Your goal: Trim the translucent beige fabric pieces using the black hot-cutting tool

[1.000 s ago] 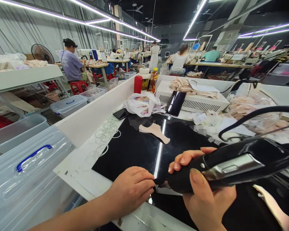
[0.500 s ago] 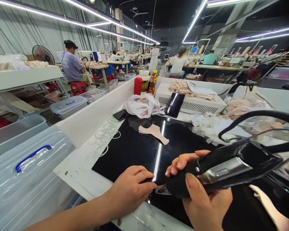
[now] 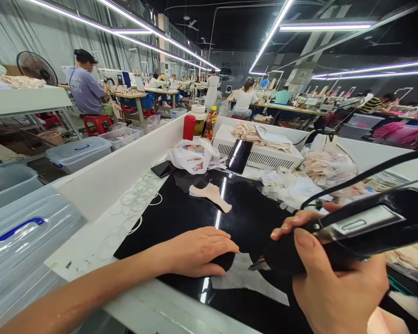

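In my right hand is a bulky black corded hand tool with a metal plate on its side. Its narrow metal tip points left, over a thin greyish-white piece of sheet lying on the glossy black board. My left hand lies low over the board beside that sheet, thumb and fingers curved about a small dark shape that I cannot make out. Farther up the board rests a beige cut fabric piece, touched by neither hand.
Pale elastic loops lie left of the board. Behind it are a white plastic bag, a phone and a drink bottle. Fabric scraps and bags crowd the right. A raised white wall borders the table; people sit at machines beyond.
The view has turned right. My right hand and the tool have moved right, away from my left hand. More of the greyish-white sheet and the tool's metal tip now show.
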Motion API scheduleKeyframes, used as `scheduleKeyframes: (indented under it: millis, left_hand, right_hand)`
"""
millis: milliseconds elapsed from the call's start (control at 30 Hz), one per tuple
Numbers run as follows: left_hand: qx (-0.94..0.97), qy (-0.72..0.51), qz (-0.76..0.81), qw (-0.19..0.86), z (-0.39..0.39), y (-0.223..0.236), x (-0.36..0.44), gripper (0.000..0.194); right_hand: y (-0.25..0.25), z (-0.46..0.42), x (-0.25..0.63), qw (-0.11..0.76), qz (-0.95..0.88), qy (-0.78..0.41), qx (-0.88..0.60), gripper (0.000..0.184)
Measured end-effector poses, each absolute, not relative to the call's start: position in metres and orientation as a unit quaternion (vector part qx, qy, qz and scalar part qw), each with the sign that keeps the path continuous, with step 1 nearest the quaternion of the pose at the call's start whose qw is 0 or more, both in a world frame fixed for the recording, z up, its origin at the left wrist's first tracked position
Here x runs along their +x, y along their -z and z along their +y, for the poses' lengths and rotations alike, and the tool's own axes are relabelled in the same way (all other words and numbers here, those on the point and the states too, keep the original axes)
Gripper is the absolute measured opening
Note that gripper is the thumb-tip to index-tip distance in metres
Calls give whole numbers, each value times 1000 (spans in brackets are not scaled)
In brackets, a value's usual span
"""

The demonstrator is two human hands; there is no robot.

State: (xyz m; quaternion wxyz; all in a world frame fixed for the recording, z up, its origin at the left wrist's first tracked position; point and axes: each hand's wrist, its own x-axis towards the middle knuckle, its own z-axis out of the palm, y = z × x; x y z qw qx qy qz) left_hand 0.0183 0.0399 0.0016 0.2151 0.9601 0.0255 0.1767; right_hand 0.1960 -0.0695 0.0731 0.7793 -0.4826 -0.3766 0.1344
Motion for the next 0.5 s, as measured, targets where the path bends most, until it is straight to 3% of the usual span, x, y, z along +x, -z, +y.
scheduleKeyframes:
  millis: [233,500]
  left_hand:
    - [956,-92,22,279,43,-6,31,63]
    - [948,-85,37,305,42,0,29,70]
  right_hand:
    - [-56,-64,202,771,-415,-149,-460,49]
    - [-44,-57,195,783,-428,-168,-420,41]
